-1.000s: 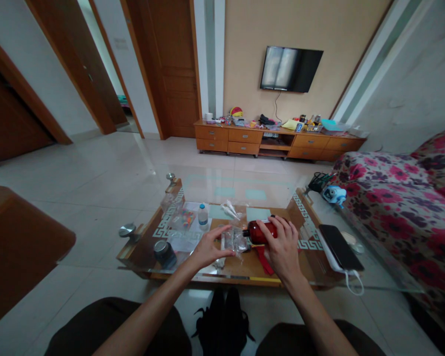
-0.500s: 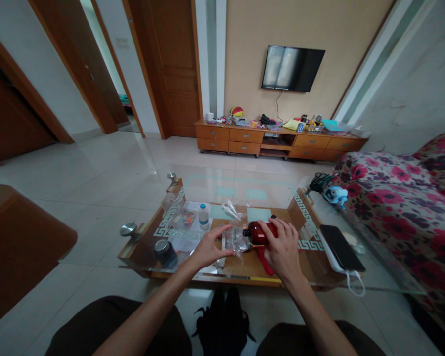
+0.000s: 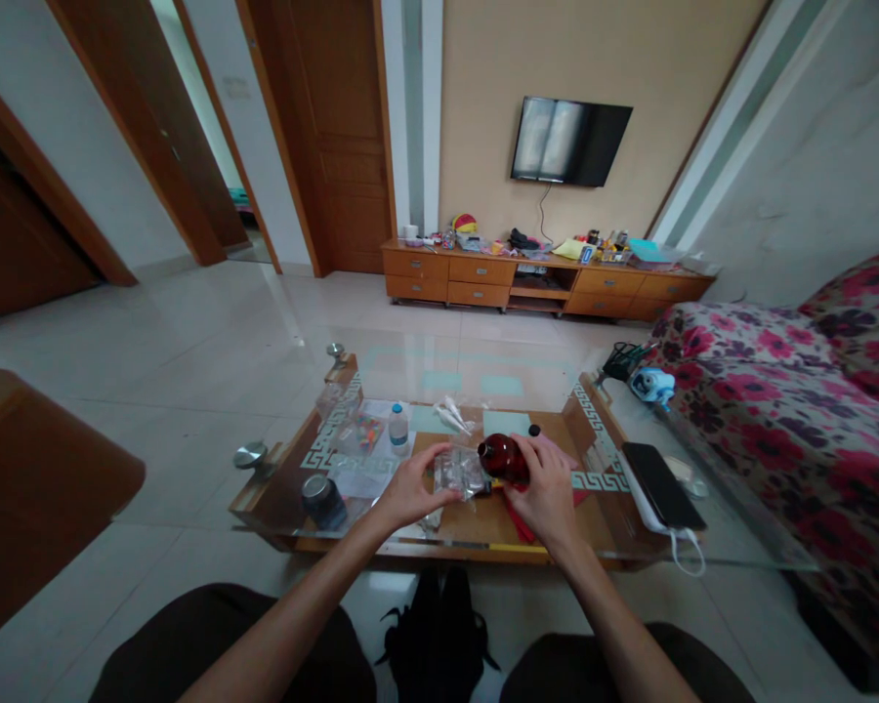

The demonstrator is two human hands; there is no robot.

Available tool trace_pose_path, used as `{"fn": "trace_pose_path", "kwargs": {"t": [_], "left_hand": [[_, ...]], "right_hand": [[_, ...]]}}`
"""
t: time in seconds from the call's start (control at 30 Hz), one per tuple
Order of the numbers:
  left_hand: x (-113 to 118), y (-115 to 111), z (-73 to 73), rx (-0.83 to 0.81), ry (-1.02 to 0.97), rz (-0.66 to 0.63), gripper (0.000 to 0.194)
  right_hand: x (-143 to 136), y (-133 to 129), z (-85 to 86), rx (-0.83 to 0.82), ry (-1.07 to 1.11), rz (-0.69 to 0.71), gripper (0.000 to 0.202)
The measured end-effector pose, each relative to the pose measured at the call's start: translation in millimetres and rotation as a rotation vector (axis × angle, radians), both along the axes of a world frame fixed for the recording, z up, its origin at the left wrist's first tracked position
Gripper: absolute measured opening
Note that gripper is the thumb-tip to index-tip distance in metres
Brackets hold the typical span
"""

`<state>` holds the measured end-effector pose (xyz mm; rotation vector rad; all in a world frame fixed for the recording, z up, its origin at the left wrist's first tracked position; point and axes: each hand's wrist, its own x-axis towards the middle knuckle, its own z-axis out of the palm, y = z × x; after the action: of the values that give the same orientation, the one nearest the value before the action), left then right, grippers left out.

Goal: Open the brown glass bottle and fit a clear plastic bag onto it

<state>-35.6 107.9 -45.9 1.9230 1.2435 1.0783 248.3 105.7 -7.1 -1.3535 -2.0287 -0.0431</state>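
My right hand [image 3: 543, 488] is wrapped round a dark red-brown bottle [image 3: 502, 457], which is tilted with its uncapped mouth pointing left. My left hand [image 3: 415, 488] grips a clear plastic container [image 3: 457, 471] between thumb and fingers, close to the bottle's mouth. Whether liquid is passing between them I cannot tell. A small black cap [image 3: 534, 430] lies just beyond my right hand. Something red [image 3: 522, 522] shows under that hand, and a small clear bottle with a blue cap [image 3: 398, 430] stands beyond my left hand.
On the glass table [image 3: 747, 547] a dark can [image 3: 323, 502] sits at the left. A black phone [image 3: 663, 485] lies at the right, near a blue toy-like object [image 3: 652, 386] and a black pen holder [image 3: 619, 359]. A floral sofa [image 3: 762, 391] borders the right side.
My right hand has turned the bottle, so its mouth now sits higher and faces more toward me. The black cap beyond it shows more fully. My left hand stays on the container.
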Motion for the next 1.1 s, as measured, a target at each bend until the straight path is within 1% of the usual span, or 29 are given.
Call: {"fn": "trace_pose_path", "kwargs": {"t": [0.07, 0.13, 0.23, 0.3, 0.43, 0.5, 0.57, 0.67, 0.73, 0.77, 0.83, 0.9, 1.0, 1.07, 1.1], "left_hand": [[1.1, -1.4, -0.8, 0.016, -0.001, 0.017, 0.078], [2.0, -3.7, -0.5, 0.027, 0.002, 0.032, 0.076], [3.6, -9.9, 4.1, 0.040, -0.001, 0.043, 0.072], [4.7, -15.5, 9.2, 0.041, -0.003, 0.043, 0.069], [6.5, -26.8, 18.1, 0.074, 0.000, 0.062, 0.064], [7.0, -31.6, 20.0, 0.106, -0.002, 0.068, 0.061], [7.1, -35.7, 20.2, 0.137, -0.011, 0.083, 0.060], [7.1, -41.5, 19.4, 0.160, -0.035, 0.124, 0.072], [8.0, -45.2, 19.7, 0.174, -0.039, 0.126, 0.078], [8.9, -47.0, 20.3, 0.183, -0.034, 0.119, 0.076], [11.4, -49.3, 22.2, 0.191, -0.010, 0.108, 0.070], [13.8, -48.8, 25.3, 0.176, 0.025, 0.117, 0.067], [13.8, -40.6, 33.3, 0.139, 0.117, 0.131, 0.069], [10.3, -29.6, 41.7, 0.130, 0.215, 0.111, 0.070], [7.7, -22.5, 46.8, 0.130, 0.270, 0.095, 0.071]], "right_hand": [[-0.3, 1.2, -1.0, -0.023, 0.096, 0.013, 0.076], [-1.0, 0.3, 3.7, -0.040, 0.201, 0.016, 0.074], [-1.8, -6.5, 23.1, -0.075, 0.350, 0.012, 0.077], [-1.7, -13.6, 43.0, -0.103, 0.429, 0.026, 0.080], [-0.9, -26.9, 90.7, -0.128, 0.513, 0.079, 0.088], [-1.1, -30.3, 116.0, -0.113, 0.544, 0.123, 0.092], [-2.3, -31.1, 140.9, -0.093, 0.571, 0.171, 0.092], [-6.4, -28.2, 172.9, -0.062, 0.575, 0.219, 0.087], [-9.6, -23.6, 185.0, -0.037, 0.548, 0.219, 0.083], [-10.8, -20.4, 186.7, -0.023, 0.527, 0.208, 0.082], [-12.0, -11.9, 180.7, 0.000, 0.489, 0.165, 0.082], [-11.0, -1.5, 164.2, -0.003, 0.487, 0.111, 0.084], [-6.4, 14.8, 132.9, -0.067, 0.542, 0.054, 0.083], [-1.7, 24.2, 116.8, -0.105, 0.560, 0.064, 0.081], [1.0, 28.4, 111.4, -0.116, 0.560, 0.082, 0.080]]}}
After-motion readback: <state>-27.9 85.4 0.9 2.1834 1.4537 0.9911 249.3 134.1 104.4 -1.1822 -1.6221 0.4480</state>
